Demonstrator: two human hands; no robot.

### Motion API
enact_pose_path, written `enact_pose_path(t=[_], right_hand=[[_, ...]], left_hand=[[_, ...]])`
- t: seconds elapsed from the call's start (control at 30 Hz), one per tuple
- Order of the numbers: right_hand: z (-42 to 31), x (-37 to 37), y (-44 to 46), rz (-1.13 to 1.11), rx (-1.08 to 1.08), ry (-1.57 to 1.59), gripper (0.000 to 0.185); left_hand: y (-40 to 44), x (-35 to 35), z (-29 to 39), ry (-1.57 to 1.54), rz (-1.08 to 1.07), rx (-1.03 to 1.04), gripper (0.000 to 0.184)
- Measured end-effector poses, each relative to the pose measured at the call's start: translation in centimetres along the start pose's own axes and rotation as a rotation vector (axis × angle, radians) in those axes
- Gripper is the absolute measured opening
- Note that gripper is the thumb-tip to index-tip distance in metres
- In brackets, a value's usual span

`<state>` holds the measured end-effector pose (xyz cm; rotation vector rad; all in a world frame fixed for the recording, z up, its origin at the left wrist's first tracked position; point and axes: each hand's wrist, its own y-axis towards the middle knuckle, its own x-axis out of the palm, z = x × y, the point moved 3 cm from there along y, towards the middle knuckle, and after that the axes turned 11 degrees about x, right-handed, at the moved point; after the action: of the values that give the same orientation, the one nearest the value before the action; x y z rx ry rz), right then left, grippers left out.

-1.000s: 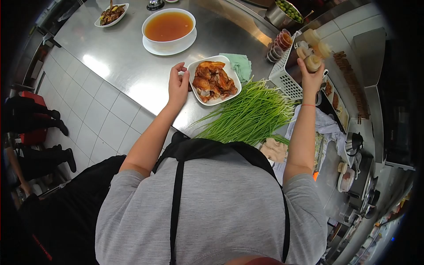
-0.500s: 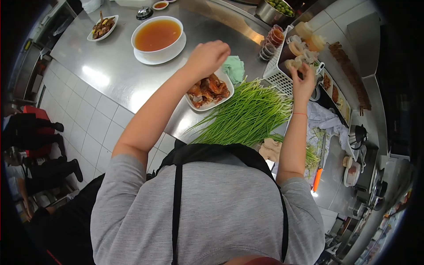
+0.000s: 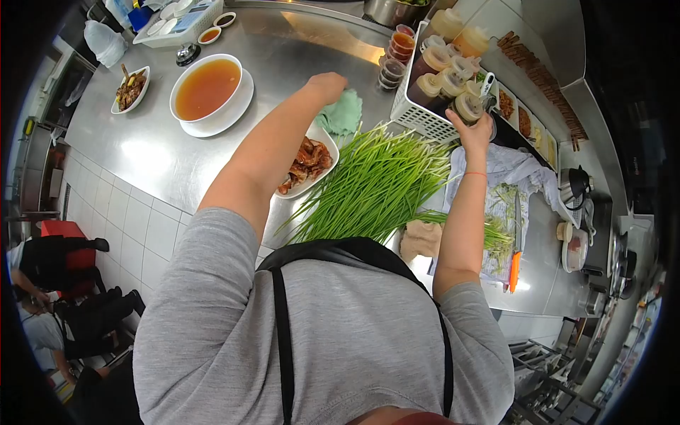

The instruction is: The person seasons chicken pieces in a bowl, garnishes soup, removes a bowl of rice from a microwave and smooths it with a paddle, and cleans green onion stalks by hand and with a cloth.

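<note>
My right hand (image 3: 476, 131) is wrapped round a squeeze bottle (image 3: 467, 108) with a pale, translucent top, at the near end of a white basket (image 3: 425, 117) of similar bottles. My left hand (image 3: 328, 86) reaches across to the edge of a crumpled green cloth (image 3: 343, 115). Its fingers look curled in, and their tips are hidden from me. Below that forearm, a white bowl of browned, chopped meat (image 3: 309, 164) is partly covered by the arm. Long green chives (image 3: 375, 184) lie in a heap between my arms.
A bowl of amber soup (image 3: 209, 88) stands on a plate at the left, near a small dish of meat (image 3: 131, 91). Stacked sauce cups (image 3: 397, 57) are beside the basket. An orange-handled knife (image 3: 514, 269) lies at the right. Two people are at the far left.
My right hand has moved from pinching a bottle's top to a wrap round a bottle. My left hand has shifted from above the meat bowl toward the green cloth. The view has shifted.
</note>
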<state>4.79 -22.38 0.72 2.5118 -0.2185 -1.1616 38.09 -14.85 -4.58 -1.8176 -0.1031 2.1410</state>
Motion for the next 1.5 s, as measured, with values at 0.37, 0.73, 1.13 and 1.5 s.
enact_pose_path(t=[0.37, 0.73, 1.13, 1.5], right_hand=[[-8.4, -5.0, -1.1, 0.135, -0.184, 0.696, 0.047], [-19.5, -1.1, -7.7, -0.86, -0.471, 0.211, 0.053], [-26.3, 4.0, -10.7, -0.965, -0.796, -0.558, 0.051], [-27.4, 2.5, -12.2, -1.057, -0.872, -0.671, 0.058]], left_hand=[[-9.7, -6.7, -0.8, -0.599, 0.968, 0.243, 0.035], [-27.6, 5.9, -3.2, -0.818, 1.095, -0.338, 0.03], [-30.7, 11.0, 0.3, -0.622, 1.244, -0.47, 0.026], [-30.7, 11.0, 0.2, -0.638, 1.262, -0.472, 0.025]])
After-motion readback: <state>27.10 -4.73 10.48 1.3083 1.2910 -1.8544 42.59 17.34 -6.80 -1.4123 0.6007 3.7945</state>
